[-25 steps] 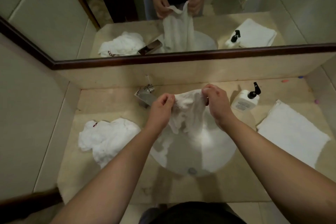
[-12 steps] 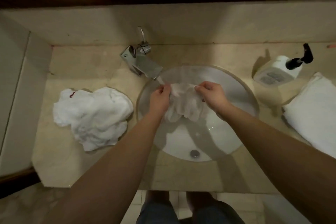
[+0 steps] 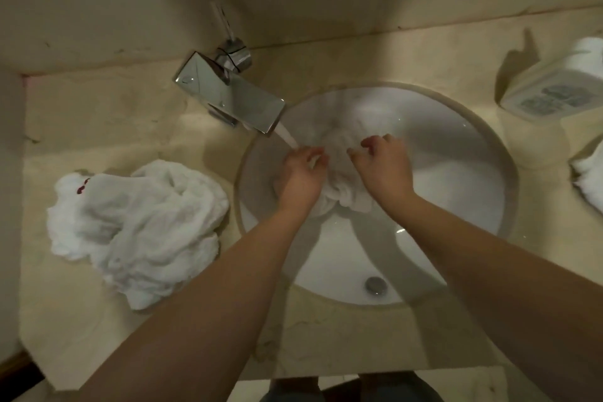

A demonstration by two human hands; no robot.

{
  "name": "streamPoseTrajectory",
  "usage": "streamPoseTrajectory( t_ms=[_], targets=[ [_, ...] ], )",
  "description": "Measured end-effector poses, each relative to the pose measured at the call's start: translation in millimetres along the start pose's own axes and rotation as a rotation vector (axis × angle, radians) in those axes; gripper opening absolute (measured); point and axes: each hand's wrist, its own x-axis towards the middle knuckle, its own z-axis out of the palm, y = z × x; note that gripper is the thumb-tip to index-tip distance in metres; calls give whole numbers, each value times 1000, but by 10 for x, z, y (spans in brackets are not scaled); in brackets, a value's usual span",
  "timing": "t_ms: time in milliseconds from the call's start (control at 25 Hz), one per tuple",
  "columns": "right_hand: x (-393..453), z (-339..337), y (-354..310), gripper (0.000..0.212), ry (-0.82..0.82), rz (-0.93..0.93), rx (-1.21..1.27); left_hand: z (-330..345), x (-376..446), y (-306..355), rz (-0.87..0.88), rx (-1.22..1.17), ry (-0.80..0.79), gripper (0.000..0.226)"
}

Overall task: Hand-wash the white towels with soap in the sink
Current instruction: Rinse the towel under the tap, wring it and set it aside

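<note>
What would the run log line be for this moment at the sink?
step: wetting | left hand, right hand: gripping bunched white towel | place: round white sink | square chrome faucet: running | crumpled white towel: on counter

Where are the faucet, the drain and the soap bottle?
faucet (image 3: 228,93), head view, flat top of the spout.
drain (image 3: 376,284), head view, metal plug at the basin's near side.
soap bottle (image 3: 551,88), head view, white labelled body.

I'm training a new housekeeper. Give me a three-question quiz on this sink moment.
1. True or false: water runs from the faucet.
2. The crumpled towel on the counter lies on which side of the sink? A) left B) right
3. What do the left hand and right hand grip?

Key: 1 true; 2 A; 3 the wet towel in the basin.
</note>
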Motion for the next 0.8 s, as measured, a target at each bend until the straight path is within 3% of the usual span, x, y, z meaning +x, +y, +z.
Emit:
streamPoseTrajectory(
  t_ms=[160,280,360,480,680,720,800],
  targets=[
    [-93,208,166,38,33,-52,-122,136,96,-276,23,315,-74,40],
    [-46,238,224,22,80,-91,-131,162,136,-336,63,262,6,19],
    [-82,188,139,20,109,-42,16,135,102,-252,36,62,16,10],
    [-188,78,-123,22,79,102,367,75,81,-111,-15,-208,-10,15],
    [-214,-139,-345,19,-102,358,1068,-101,120,181,-104,-371,-61,16],
    [-166,-162,-304,22,-125,393,1116,-110,142,219,-132,-403,-95,15],
    [-19,-126,-165,27,-44,413,921,-100,250,230,-149,-369,-137,5]
  ],
)
